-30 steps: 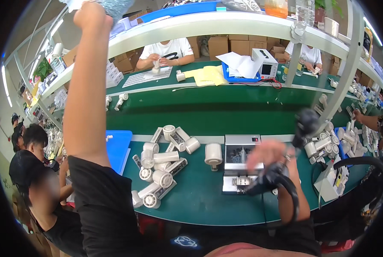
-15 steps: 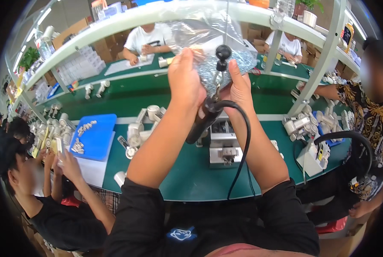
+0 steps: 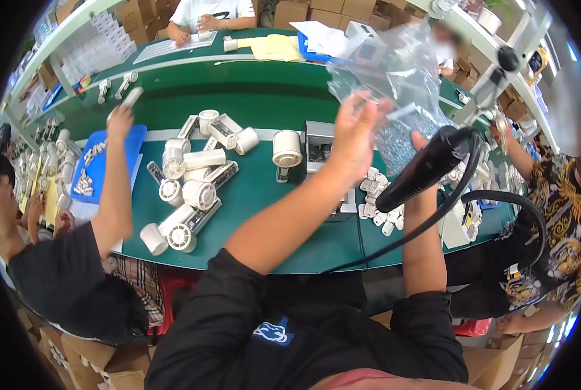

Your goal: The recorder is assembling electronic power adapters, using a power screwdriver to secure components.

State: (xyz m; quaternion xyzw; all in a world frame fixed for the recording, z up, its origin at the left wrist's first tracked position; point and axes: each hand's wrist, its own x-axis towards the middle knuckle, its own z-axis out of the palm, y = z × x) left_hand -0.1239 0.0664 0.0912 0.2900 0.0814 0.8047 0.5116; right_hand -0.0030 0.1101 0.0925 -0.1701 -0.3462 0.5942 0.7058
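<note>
A clear plastic bag (image 3: 404, 133) filled with many tiny silvery-blue pieces, too small to name, is raised over the far right of the bench. My left hand (image 3: 355, 140) grips the bag's left side, thumb and fingers closed on the film. My right hand (image 3: 420, 140) supports the bag from its right and underside; its thumb shows, the other fingers are hidden. In front of that hand hangs a black electric screwdriver (image 3: 410, 175) on a cord, tilted and untouched by my fingers as far as I can see.
White cylindrical device housings (image 3: 193, 166) lie left of my left forearm, near an upright white device (image 3: 287, 148) and a metal fixture (image 3: 318, 146). Small white parts (image 3: 371, 185) lie beneath the bag. A neighbour's arm (image 3: 116, 175) reaches over a blue tray (image 3: 136, 140); another person stands right.
The view has shifted, and my hands and the bag now appear farther right. The screwdriver hangs across my right hand. At left, the neighbour's arm has risen with a white part.
</note>
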